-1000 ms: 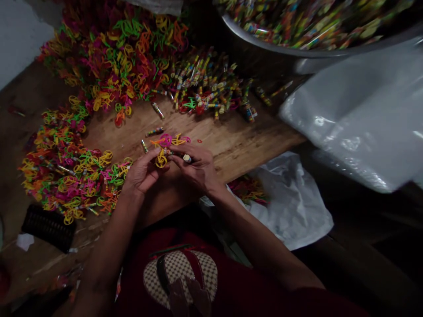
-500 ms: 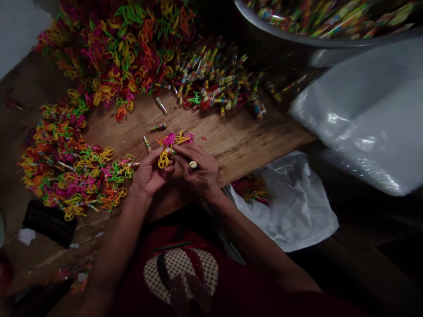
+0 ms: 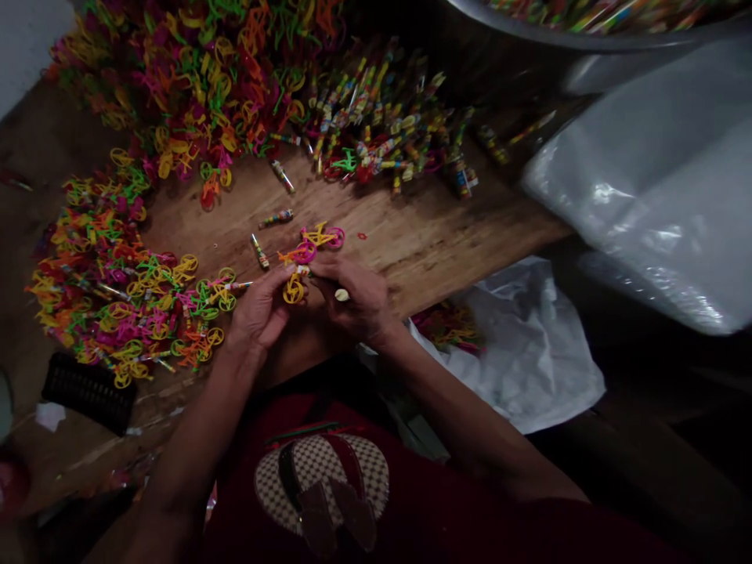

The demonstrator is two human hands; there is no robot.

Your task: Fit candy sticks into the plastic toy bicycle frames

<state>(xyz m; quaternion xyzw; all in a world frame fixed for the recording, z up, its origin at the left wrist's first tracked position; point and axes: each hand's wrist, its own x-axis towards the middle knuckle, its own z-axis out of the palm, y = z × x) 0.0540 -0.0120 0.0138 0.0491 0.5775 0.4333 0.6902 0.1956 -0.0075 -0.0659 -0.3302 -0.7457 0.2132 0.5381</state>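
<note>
Between my two hands, above the wooden table's near edge, is a small yellow plastic bicycle toy (image 3: pixel 293 290). My left hand (image 3: pixel 262 309) pinches it from the left. My right hand (image 3: pixel 356 298) has its fingers closed at the toy's right side, and the pale round end of a tube (image 3: pixel 341 295) sticks out of that grip. A pink and yellow bicycle toy (image 3: pixel 320 236) lies just beyond my fingertips. Candy-filled tubes (image 3: pixel 259 251) rest on the wood left of it.
Piles of bright plastic toys (image 3: pixel 135 290) cover the table's left and back. Candy tubes (image 3: pixel 381 125) are heaped behind. A metal basin (image 3: pixel 564 35), plastic bags (image 3: pixel 658 180) and an open white bag (image 3: pixel 529 345) are on the right; a black tray (image 3: pixel 88 392) lies at left.
The view has shifted slightly. The pink and yellow bicycle toy now shows more clearly apart from my fingers. Both hands stay together around the yellow toy.
</note>
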